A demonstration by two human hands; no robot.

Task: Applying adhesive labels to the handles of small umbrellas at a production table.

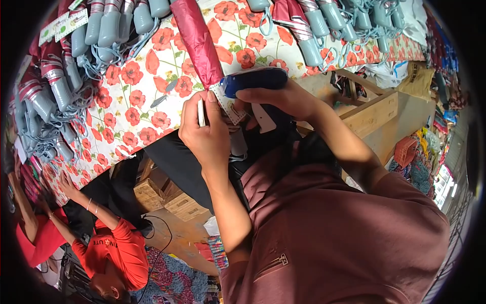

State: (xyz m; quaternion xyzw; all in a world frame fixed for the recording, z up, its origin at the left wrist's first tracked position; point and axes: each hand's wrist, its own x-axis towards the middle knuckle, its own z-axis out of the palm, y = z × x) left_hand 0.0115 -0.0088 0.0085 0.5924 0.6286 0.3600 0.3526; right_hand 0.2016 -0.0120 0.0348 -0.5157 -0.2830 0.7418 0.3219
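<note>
A folded dark red umbrella [197,40] lies over the table's near edge, its grey handle [238,145] pointing toward my body. My left hand [205,129] is closed beside the umbrella's lower end, with a thin light card [201,112] edge-on between its fingers. Wrapped in my right hand [291,99] is a dark blue rounded hand tool [258,80] that looks like a stapler. Its front end meets a white printed tag [228,105] against the umbrella. Another white tag [265,120] hangs below my right hand. The right fingertips are partly in shadow.
Folded umbrellas with grey handles and cord loops pile up at the table's left [55,96] and far right [324,23]. A poppy-patterned cloth [136,101] covers the table. Wooden frames [372,114] stand beneath. A person in red [114,248] reaches onto the table at the left.
</note>
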